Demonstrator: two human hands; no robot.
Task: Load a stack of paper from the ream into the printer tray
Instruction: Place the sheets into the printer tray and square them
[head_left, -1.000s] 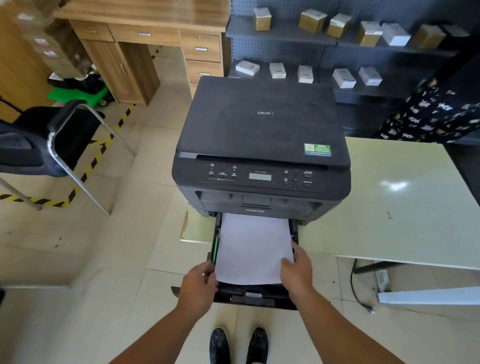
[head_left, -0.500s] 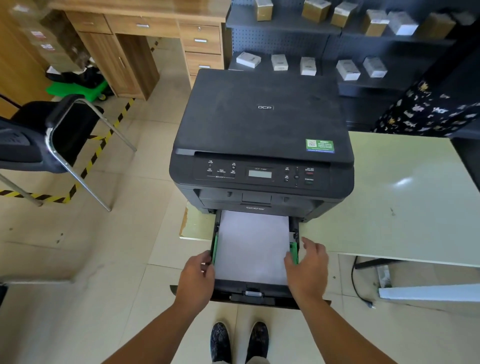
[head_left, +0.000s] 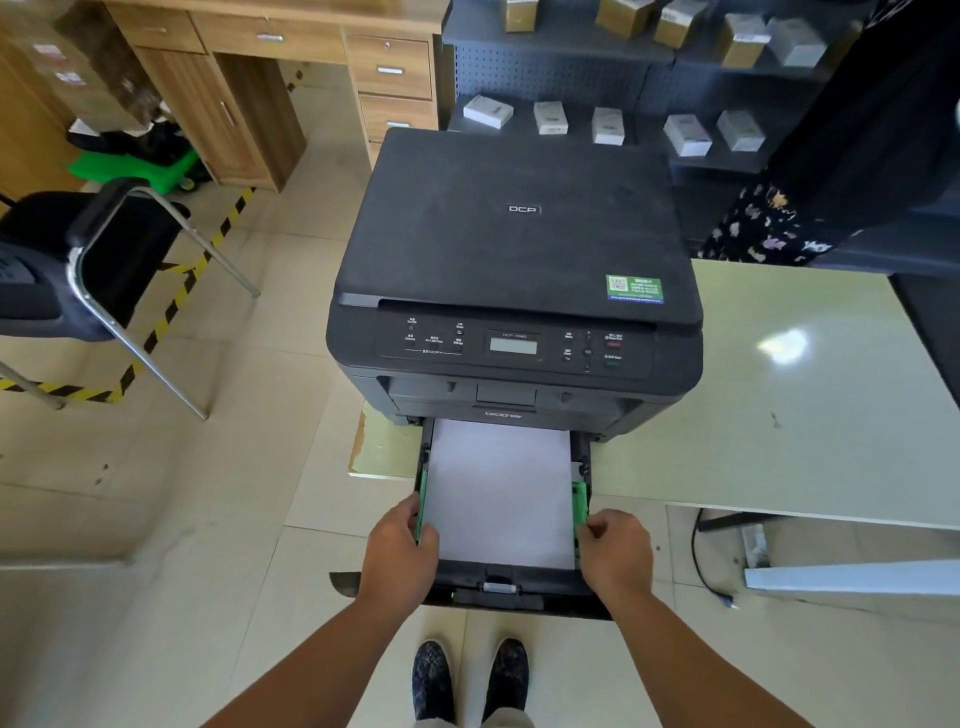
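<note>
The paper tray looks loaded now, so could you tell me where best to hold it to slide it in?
Judging by its pose, grip the paper tray at its front lip, coming from the front. It juts straight out of the printer, the paper lies flat between green guides, so an even push should work.

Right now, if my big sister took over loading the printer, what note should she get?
Left hand: on the left green guide of the tray.
Right hand: pinching the right green guide.
Things: the paper lies flat in the pulled-out tray, under the printer. No ream is in view.
Done: paper is in the tray.
Left: probably snug the guides against the paper, then push the tray shut.
</note>
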